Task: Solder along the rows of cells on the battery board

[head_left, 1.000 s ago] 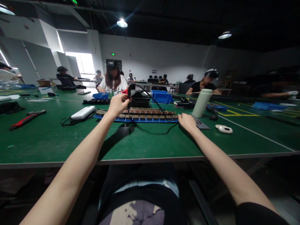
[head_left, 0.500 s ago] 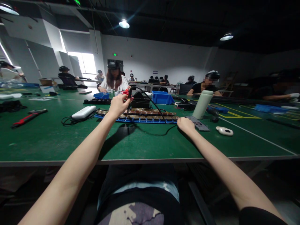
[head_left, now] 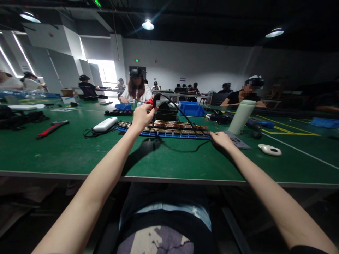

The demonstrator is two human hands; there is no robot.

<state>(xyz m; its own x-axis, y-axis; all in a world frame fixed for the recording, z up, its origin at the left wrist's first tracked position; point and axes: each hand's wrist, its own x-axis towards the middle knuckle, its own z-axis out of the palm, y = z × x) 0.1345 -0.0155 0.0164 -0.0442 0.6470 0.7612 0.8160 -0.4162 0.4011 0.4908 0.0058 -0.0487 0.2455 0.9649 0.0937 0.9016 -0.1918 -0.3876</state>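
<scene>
Sat at a green table (head_left: 87,157) in a dim hall, beneath hanging lamps (head_left: 147,24), opposite a co-worker (head_left: 137,92) in a white top. Had the left hand (head_left: 144,115) closed around a black corded tool (head_left: 155,101), held above the left part of a blue rack (head_left: 174,135). Could not make out the tip. Saw the rack lying crosswise on the table between both hands, lined with long gold-coloured strips, and a black cable (head_left: 185,115) arching from the tool down toward its right part. Set the right hand (head_left: 222,139), fingers bent together, at the rack's right end; could not tell gripping from mere touching. Had a white case (head_left: 105,125) and a red-handled tool (head_left: 52,129) off to the left, a blue bin (head_left: 192,108) beyond the rack, and, near the right hand, a flat grey object (head_left: 241,142), a pale green bottle (head_left: 241,118) and a cream oval gadget (head_left: 269,150).
</scene>
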